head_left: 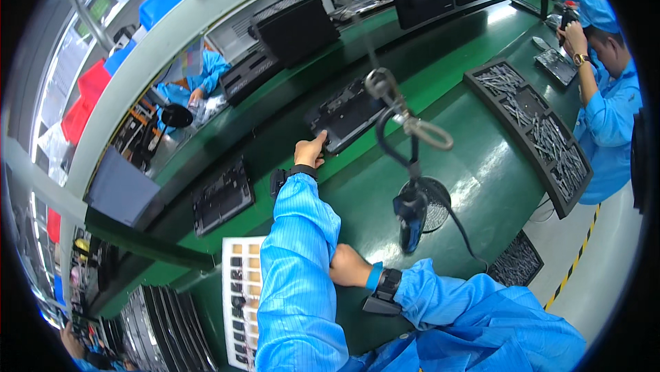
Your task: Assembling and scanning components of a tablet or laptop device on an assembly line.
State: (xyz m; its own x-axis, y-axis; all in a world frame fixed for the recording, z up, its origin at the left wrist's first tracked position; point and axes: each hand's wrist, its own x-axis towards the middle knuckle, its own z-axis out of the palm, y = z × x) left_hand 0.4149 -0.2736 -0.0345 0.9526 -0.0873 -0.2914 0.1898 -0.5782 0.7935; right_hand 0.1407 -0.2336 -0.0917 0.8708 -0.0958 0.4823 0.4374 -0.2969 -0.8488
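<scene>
Dark laptop-like panel [352,112] lies on far strip of green table [474,141], near corner under left hand [311,152]. Fingers bent at that corner (cannot tell whether they pinch or merely press). Panel looks light, stiff, likely slippery; exposed inner parts seem fragile, so best hold is by outer edges. Right hand [349,267] curled beside left sleeve [302,255]; grip contents hidden. Nearby: second dark panel [223,197], white tray [227,282], black-handled tool [411,212].
</scene>
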